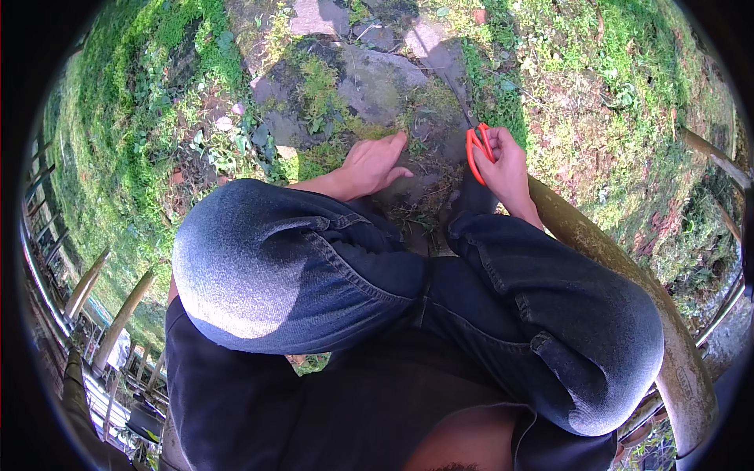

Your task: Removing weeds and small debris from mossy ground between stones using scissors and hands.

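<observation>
My right hand grips the red-orange handles of a pair of scissors. Their dark, slender blades point forward and slightly left over the paving; where the tips end is hard to make out against the shadow. Just above the mossy stone ground, my left hand is held out to the right, thumb apart from the fingers, with nothing visible in it. Between the hands and ahead of them lie flat grey paving stones with moss and small weeds in the gaps.
My bent knees in blue jeans frame the near side. A thick weathered pipe curves along my right leg. Low green plants cover the ground on both sides. Wooden posts stand at the lower left.
</observation>
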`<act>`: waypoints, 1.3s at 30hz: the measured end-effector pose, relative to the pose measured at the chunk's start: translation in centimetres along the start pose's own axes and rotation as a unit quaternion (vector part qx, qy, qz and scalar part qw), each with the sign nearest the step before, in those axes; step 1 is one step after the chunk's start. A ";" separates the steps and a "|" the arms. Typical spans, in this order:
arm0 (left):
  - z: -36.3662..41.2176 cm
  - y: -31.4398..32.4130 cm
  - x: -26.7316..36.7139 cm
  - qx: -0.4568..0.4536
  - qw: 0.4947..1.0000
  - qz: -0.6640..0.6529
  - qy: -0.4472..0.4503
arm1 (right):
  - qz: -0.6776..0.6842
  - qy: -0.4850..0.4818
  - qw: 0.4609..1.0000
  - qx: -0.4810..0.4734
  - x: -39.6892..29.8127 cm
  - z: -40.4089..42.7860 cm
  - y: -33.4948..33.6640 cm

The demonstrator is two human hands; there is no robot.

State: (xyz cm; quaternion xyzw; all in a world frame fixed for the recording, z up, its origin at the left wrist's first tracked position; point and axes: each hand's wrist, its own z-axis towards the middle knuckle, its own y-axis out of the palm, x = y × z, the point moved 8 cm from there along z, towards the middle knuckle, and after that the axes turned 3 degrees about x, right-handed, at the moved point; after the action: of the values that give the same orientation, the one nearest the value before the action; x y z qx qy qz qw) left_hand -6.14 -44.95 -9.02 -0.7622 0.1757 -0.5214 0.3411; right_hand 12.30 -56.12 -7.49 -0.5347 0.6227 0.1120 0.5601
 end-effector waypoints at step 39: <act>3.7 -1.3 -1.8 0.115 0.989 0.004 -0.094 | 0.007 0.005 1.000 0.000 -0.2 0.1 -0.1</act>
State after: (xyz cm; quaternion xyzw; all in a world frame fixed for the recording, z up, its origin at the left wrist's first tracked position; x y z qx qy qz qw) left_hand -3.54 -41.70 -10.14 -0.7631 0.0846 -0.4628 0.4430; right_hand 12.39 -55.99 -7.36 -0.5304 0.6293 0.1134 0.5566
